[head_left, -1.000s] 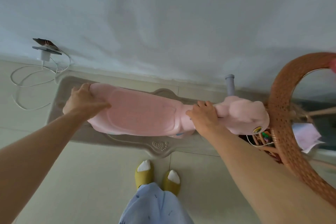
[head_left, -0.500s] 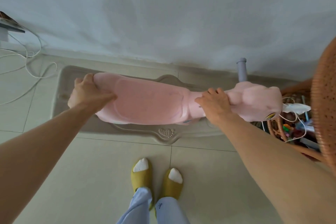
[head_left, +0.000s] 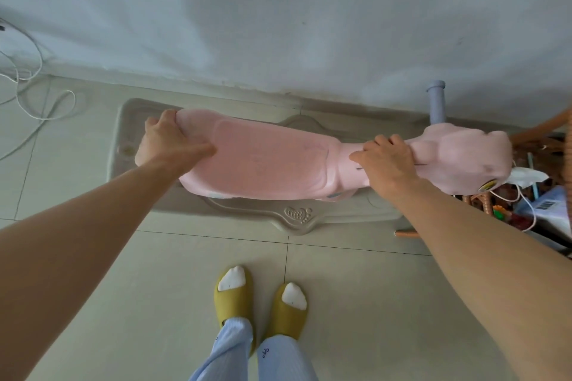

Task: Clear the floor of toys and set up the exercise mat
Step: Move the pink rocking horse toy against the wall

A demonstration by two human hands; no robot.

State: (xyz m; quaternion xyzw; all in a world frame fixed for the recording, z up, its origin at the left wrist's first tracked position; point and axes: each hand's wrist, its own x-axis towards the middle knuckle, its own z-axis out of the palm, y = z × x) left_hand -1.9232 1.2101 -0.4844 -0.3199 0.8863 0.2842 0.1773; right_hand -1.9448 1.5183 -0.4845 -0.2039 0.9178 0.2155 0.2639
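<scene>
A pink plastic ride-on rocking toy [head_left: 266,161] stands on its grey base [head_left: 297,219] along the white wall, seen from above. My left hand [head_left: 167,142] grips the rear end of its seat, thumb on top. Around the narrow neck just behind the toy's head, my right hand [head_left: 387,161] is curled. A pale blue handle peg [head_left: 435,99] sticks out beyond the head. No exercise mat is in view.
A wicker basket [head_left: 551,130] holding small toys, paper and a white cable stands at the right, close to the toy's head. White cables [head_left: 40,96] lie on the tiled floor at the left. My feet in yellow slippers [head_left: 263,303] stand just behind the base.
The view has shifted so the toy, base and basket sit further right and lower in frame. Both hands keep the same grips on the seat end and the neck.
</scene>
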